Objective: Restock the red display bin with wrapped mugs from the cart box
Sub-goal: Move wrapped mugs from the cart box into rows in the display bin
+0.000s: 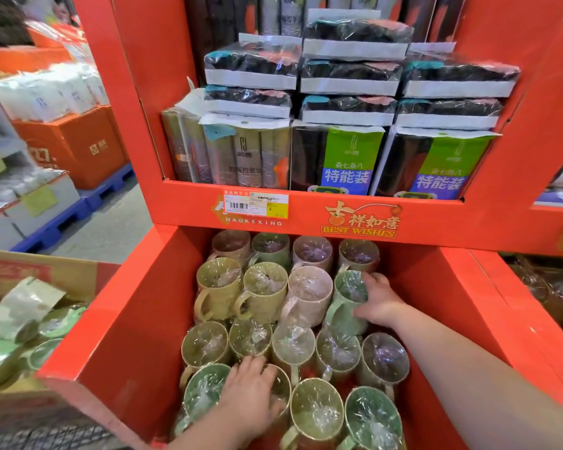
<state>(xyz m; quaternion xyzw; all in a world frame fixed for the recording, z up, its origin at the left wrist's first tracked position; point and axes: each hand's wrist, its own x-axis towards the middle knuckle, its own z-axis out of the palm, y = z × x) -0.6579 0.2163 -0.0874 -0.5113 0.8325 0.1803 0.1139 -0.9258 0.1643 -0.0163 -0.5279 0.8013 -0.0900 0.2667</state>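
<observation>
The red display stand's upper shelf (182, 203) holds stacked black bundles in white trays (348, 76). Under them, upright packs stand along the shelf's front edge: grey ones (241, 157) towards the left, green-and-blue ones (348, 160) towards the right. A price label (255, 206) is stuck on the shelf's front lip.

Below it, the red display bin (117, 319) is filled with wrapped mugs (293, 349) standing mouth-up in rows from its back wall to its near edge, each mouth covered in clear film. They are yellow-green, pink, tan and green, and the two rows nearest the back sit higher than the two in front.

At the left edge of the view, just beside the bin's left wall, the cardboard cart box (46, 271) holds more wrapped mugs lying loosely, mostly pale green.

The right hand (377, 303) reaches to the bin's right side, in the second row from the back, with its fingers curled over the rim of a green mug (345, 300) and gripping it.

The left hand (251, 391) lies palm-down over a mug's mouth (281, 384) in the near row. Its fingers are bent over the far rim, but I cannot tell whether they grip it or only rest on it.
</observation>
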